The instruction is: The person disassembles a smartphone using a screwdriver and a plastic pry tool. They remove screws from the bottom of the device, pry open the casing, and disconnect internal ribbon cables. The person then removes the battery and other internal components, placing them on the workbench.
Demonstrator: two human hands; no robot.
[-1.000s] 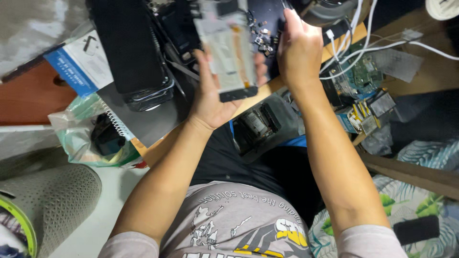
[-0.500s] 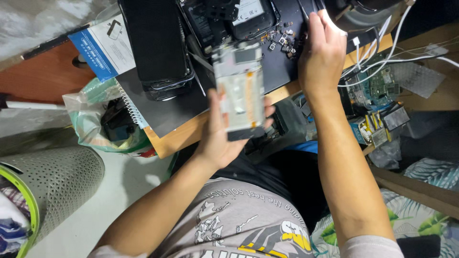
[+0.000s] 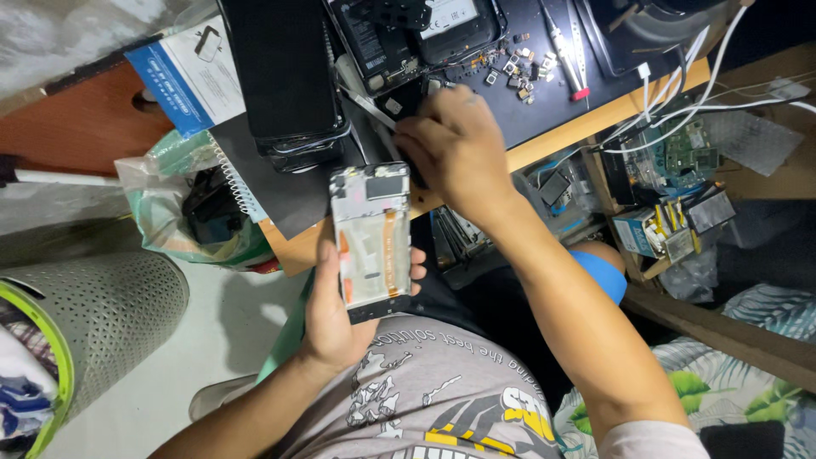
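Head view, looking down past a grey printed shirt (image 3: 442,399) to a cluttered desk (image 3: 544,144).

Left hand (image 3: 336,314) wrapped around a phone frame (image 3: 371,242), thumb on one long edge, fingertips curled over the other; frame held upright over the lap, just below the desk edge, bare inner side up (silver metal with an orange strip down the middle).

Right hand (image 3: 455,149) well apart from the left, resting knuckles-up on the desk mat just above the frame; fingers bent down onto something hidden beneath, so cannot tell whether clamped on anything.

Above the frame on the desk: an opened phone (image 3: 416,34), with small loose parts (image 3: 510,68) scattered to its right and tweezers (image 3: 565,51) beyond those. Left of the frame: a black slab (image 3: 280,68), a spiral notebook (image 3: 255,183), a blue leaflet (image 3: 191,76), a plastic bag (image 3: 183,204). Further left, a perforated bin (image 3: 93,314) on the floor. Right of the frame, white cables (image 3: 680,93) and circuit boards (image 3: 688,153).
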